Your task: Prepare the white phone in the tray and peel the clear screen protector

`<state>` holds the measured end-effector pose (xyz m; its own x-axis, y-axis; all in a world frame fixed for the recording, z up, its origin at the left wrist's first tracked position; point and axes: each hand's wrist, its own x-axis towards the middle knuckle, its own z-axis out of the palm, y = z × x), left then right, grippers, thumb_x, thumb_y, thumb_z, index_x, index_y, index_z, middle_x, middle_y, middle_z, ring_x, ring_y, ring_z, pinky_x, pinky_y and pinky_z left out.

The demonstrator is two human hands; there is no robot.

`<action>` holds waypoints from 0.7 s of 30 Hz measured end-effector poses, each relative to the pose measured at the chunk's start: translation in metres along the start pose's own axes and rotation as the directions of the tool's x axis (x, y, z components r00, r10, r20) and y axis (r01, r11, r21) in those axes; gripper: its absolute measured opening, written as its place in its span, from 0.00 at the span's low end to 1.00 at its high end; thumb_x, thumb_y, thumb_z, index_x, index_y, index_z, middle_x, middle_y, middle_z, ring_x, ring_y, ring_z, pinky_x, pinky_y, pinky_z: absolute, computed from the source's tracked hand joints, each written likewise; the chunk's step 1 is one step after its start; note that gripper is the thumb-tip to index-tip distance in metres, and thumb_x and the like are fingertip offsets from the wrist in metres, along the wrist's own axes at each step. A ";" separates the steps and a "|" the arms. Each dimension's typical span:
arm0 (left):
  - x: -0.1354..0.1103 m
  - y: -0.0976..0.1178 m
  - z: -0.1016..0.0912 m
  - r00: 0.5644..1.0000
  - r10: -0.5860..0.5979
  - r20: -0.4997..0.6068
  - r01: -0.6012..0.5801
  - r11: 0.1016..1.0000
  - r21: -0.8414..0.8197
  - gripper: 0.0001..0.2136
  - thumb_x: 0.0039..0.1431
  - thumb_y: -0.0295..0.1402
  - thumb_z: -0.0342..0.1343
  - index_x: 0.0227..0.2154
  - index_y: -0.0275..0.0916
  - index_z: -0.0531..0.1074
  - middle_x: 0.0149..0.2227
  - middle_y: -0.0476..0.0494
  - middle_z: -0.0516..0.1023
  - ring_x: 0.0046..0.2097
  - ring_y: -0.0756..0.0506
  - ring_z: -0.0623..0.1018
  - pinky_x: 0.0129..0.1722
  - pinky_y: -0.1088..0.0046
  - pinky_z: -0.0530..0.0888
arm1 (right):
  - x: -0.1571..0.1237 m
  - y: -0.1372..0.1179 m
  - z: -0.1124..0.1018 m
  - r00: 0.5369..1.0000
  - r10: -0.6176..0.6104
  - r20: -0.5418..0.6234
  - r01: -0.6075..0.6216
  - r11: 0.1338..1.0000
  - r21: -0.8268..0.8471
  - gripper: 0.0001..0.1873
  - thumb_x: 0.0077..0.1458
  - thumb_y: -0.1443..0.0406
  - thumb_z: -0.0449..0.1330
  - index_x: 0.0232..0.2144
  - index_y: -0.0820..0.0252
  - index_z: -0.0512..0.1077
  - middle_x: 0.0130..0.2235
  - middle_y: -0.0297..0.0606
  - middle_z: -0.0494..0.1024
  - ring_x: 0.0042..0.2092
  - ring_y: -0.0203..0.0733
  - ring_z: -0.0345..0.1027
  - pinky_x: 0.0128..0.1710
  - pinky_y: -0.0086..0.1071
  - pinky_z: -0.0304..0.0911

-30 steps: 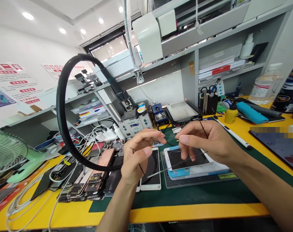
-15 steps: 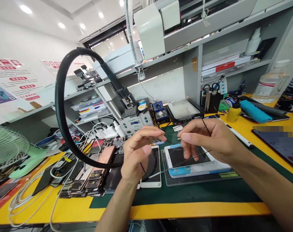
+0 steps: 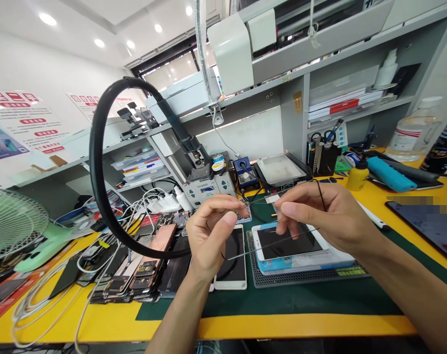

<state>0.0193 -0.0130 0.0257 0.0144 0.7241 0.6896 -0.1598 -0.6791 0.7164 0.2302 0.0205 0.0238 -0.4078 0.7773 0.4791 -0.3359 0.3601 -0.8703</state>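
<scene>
Between my two hands is a thin, clear sheet [image 3: 259, 227] with dark ends, like a phone screen glass; its outline is faint. My left hand [image 3: 212, 231] grips the sheet's left end, fingers curled at the top and thumb bent in. At the opposite end, my right hand [image 3: 315, 211] pinches it between thumb and fingers. Below the sheet, a white-framed phone [image 3: 285, 244] with a dark screen rests on a blue-and-white box [image 3: 278, 265]. Another white-edged phone [image 3: 233, 270] lies on the green mat [image 3: 282, 302], partly hidden by my left hand.
Stacked phone parts [image 3: 145, 268] and tangled white cables [image 3: 49, 295] cover the left side near a green fan [image 3: 20, 228]. A thick black hose [image 3: 98, 182] arches beside my left hand. Rightward are a yellow bottle [image 3: 357, 176] and a dark tablet [image 3: 426, 236].
The view has shifted slightly. The sheet has tilted a little, its lower edge showing higher, and both hands keep hold of it. The phones stay in place.
</scene>
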 end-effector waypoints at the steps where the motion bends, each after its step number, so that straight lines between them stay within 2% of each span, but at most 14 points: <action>1: 0.000 -0.001 0.001 1.000 0.012 -0.011 -0.012 1.000 0.017 0.06 0.61 0.27 0.58 0.37 0.40 0.80 0.37 0.44 0.77 0.36 0.45 0.79 0.40 0.64 0.75 | 0.000 -0.001 0.000 0.999 -0.027 -0.021 0.026 0.999 -0.040 0.06 0.58 0.62 0.67 0.35 0.59 0.80 0.27 0.38 0.81 0.27 0.40 0.77 0.23 0.28 0.71; 6: 0.000 -0.002 0.003 0.990 0.139 -0.016 -0.137 0.985 0.106 0.07 0.61 0.23 0.59 0.37 0.41 0.80 0.35 0.45 0.79 0.37 0.46 0.79 0.39 0.66 0.76 | -0.003 0.001 0.002 0.979 -0.153 -0.137 0.110 0.954 -0.280 0.05 0.56 0.62 0.68 0.35 0.56 0.81 0.34 0.38 0.83 0.30 0.40 0.77 0.27 0.29 0.74; 9: 0.000 0.000 0.003 0.974 0.226 -0.010 -0.220 0.958 0.181 0.09 0.60 0.22 0.59 0.38 0.42 0.80 0.34 0.44 0.81 0.39 0.45 0.79 0.41 0.65 0.75 | -0.003 0.005 0.003 0.953 -0.225 -0.203 0.132 0.911 -0.390 0.09 0.55 0.61 0.69 0.39 0.54 0.80 0.36 0.38 0.83 0.35 0.43 0.78 0.32 0.33 0.76; 13: 0.000 0.001 0.002 0.959 0.284 0.020 -0.280 0.928 0.243 0.12 0.58 0.20 0.60 0.40 0.43 0.80 0.36 0.44 0.81 0.40 0.44 0.79 0.42 0.64 0.76 | -0.001 0.009 0.003 0.921 -0.322 -0.220 0.181 0.853 -0.490 0.12 0.56 0.60 0.69 0.42 0.53 0.77 0.39 0.38 0.82 0.38 0.46 0.78 0.38 0.38 0.77; 17: 0.001 0.000 0.000 0.923 0.376 0.080 -0.382 0.872 0.307 0.15 0.55 0.18 0.60 0.41 0.43 0.79 0.38 0.43 0.81 0.42 0.43 0.80 0.44 0.60 0.76 | 0.000 0.011 0.003 0.847 -0.489 -0.208 0.248 0.711 -0.658 0.13 0.56 0.61 0.68 0.44 0.53 0.76 0.44 0.40 0.79 0.42 0.47 0.76 0.44 0.41 0.74; 21: 0.002 -0.001 -0.003 0.885 0.447 0.129 -0.460 0.800 0.385 0.16 0.55 0.18 0.61 0.42 0.44 0.78 0.39 0.42 0.80 0.43 0.41 0.79 0.45 0.57 0.76 | 0.001 0.013 0.000 0.793 -0.584 -0.173 0.287 0.609 -0.740 0.15 0.56 0.63 0.68 0.46 0.53 0.75 0.46 0.40 0.77 0.45 0.47 0.75 0.46 0.41 0.73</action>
<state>0.0169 -0.0104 0.0262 0.0686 0.3216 0.9444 0.2452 -0.9230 0.2965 0.2251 0.0257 0.0130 0.0203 0.4951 0.8686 0.3065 0.8238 -0.4768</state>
